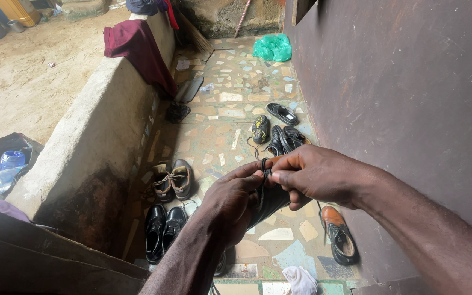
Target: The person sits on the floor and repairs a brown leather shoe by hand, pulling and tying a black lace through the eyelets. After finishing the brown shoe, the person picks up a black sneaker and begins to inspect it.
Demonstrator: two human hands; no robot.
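Gripping a black shoe (269, 203) held up over the tiled floor (230, 98), left hand (230, 199) and right hand (315, 175) both pinch its black lace (263, 165) between fingertips. Brown shoe (338, 232) lies below right; black pair (162, 229) lower left.

Wall (411, 98) right, shoes (173, 179) left; floor (230, 131) between open.
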